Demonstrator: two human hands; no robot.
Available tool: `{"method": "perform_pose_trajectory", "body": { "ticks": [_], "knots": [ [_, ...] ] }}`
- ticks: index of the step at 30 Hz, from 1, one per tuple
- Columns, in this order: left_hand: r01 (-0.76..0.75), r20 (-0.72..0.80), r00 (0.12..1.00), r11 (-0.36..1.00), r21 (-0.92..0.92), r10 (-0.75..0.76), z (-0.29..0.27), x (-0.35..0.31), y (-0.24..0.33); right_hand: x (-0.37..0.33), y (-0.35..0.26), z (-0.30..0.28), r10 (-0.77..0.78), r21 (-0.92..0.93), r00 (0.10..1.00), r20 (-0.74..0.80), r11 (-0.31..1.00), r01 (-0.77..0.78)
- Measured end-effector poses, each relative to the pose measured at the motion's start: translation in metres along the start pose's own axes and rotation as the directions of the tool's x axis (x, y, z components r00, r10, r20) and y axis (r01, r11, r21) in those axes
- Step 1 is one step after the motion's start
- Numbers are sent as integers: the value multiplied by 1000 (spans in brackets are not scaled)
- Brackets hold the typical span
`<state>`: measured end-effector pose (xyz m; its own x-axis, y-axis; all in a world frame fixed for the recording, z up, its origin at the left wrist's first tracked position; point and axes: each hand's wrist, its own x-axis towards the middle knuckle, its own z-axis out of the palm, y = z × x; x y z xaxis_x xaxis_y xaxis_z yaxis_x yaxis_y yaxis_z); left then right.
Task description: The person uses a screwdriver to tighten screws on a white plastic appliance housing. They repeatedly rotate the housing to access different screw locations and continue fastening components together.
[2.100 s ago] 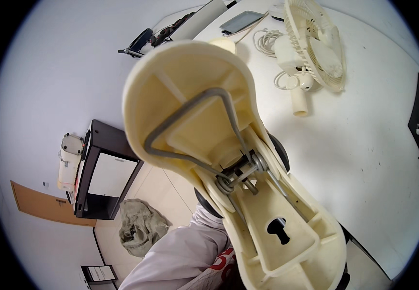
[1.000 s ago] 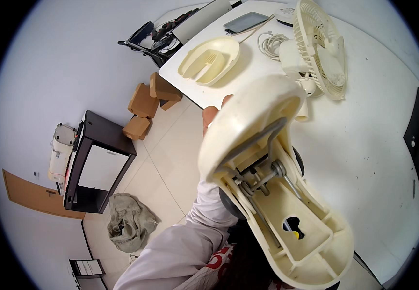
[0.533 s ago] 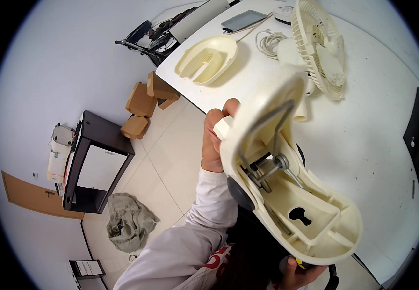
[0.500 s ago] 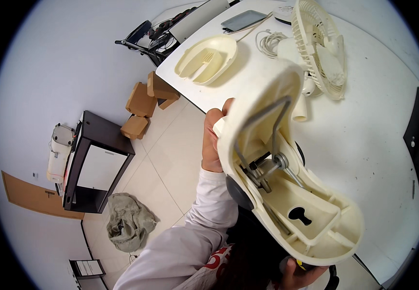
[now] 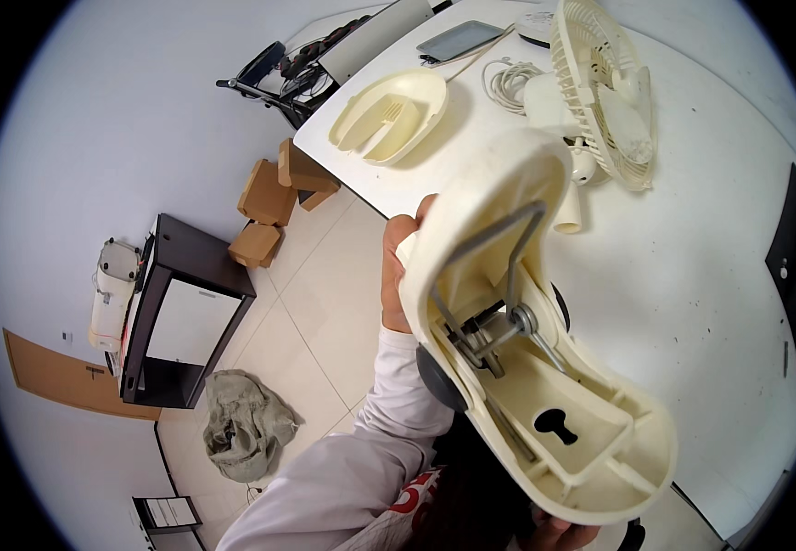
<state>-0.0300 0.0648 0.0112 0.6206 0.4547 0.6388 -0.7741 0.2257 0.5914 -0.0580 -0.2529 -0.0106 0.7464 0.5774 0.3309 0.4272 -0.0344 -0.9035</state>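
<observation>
The cream plastic clamp base of a fan [image 5: 499, 174] is held up close before me, its hollow underside facing me. Inside it sit a coil spring [image 5: 525, 320], a bent metal rod [image 5: 483, 236] and a keyhole-shaped slot [image 5: 556, 426]. My left hand [image 5: 398, 275] grips the upper left side of the base; its fingers are partly hidden behind the plastic. At the lower end my right hand [image 5: 559, 534] is closed on the rim, mostly covered by the base and cut off by the picture's edge. Dark round pads [image 5: 438, 378] stick out at the sides.
Behind, on the white table [image 5: 692, 248], lie a fan cage with blades [image 5: 605, 101], a cream oval shell [image 5: 389, 115], a coiled cable [image 5: 511, 84] and a grey tray [image 5: 460, 41]. A black mat [image 5: 795, 275] lies right. Cardboard boxes [image 5: 269, 193] and a cabinet [image 5: 191, 308] stand left.
The clamp base has shifted slightly left and down, tilting a little, with both hands following. Less of my right hand shows, and a yellow and black bit beside it is now hidden.
</observation>
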Motion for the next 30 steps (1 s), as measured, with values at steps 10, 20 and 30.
{"method": "perform_pose_trajectory", "body": {
  "ticks": [10, 20, 30],
  "knots": [
    [-41, -96, 995, 999, -33, 38, 12, 0, -10, 6, -6, 8, -55, -11, 998, -31, 998, 55],
    [39, -207, 977, 998, -42, -47, 19, -8, -2, 16, -14, 18, 117, 116, 978, -171, 988, -98],
    [65, -53, 997, 997, 45, -63, -10, -13, -1, 17, -10, 2, 136, 97, 990, 34, 986, -139]
  ]
}}
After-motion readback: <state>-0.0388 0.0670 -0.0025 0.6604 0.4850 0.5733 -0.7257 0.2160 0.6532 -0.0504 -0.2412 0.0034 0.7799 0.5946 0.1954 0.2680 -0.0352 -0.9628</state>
